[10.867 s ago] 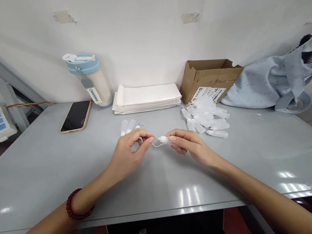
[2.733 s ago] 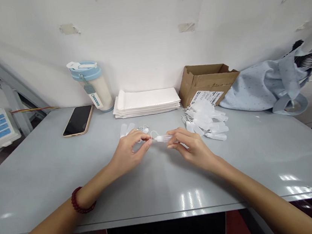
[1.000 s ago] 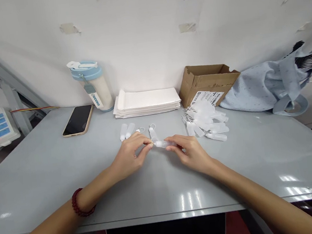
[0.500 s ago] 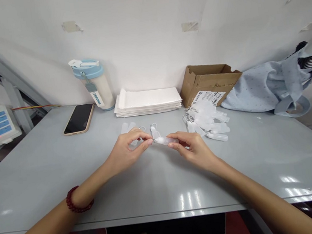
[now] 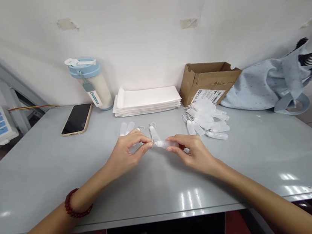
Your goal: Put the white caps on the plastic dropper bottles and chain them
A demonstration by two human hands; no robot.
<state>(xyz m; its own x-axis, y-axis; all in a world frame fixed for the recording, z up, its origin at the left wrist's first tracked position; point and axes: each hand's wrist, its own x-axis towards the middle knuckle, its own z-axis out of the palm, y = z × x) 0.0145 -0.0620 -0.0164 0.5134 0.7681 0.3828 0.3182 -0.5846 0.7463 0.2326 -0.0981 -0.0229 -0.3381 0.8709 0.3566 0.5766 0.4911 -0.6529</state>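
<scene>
Between both hands is a small translucent white plastic tube (image 5: 162, 144), lying roughly sideways above the table. My right hand (image 5: 191, 150) pinches its right end between thumb and fingers. My left hand (image 5: 131, 150) is closed in a pinch on a thin ring (image 5: 153, 140) at the tube's left tip; the fingertips partly hide it. Just behind, another such tube (image 5: 154, 131) with a ring at its top lies on the table. Beyond my left hand lie more tubes (image 5: 126, 128), partly covered by it. A pile of similar tubes (image 5: 204, 118) is to the right.
At the back of the grey table (image 5: 121, 201) are a phone (image 5: 77, 119), a tumbler (image 5: 95, 88), a stack of white envelopes (image 5: 148, 99), an open cardboard box (image 5: 211, 81) and a light blue cloth bag (image 5: 262, 85). A white wall (image 5: 140, 39) rises behind them.
The view has shifted slightly. Both hands keep their grip on the tube, which has dropped a little, and more of the tube behind it shows.
</scene>
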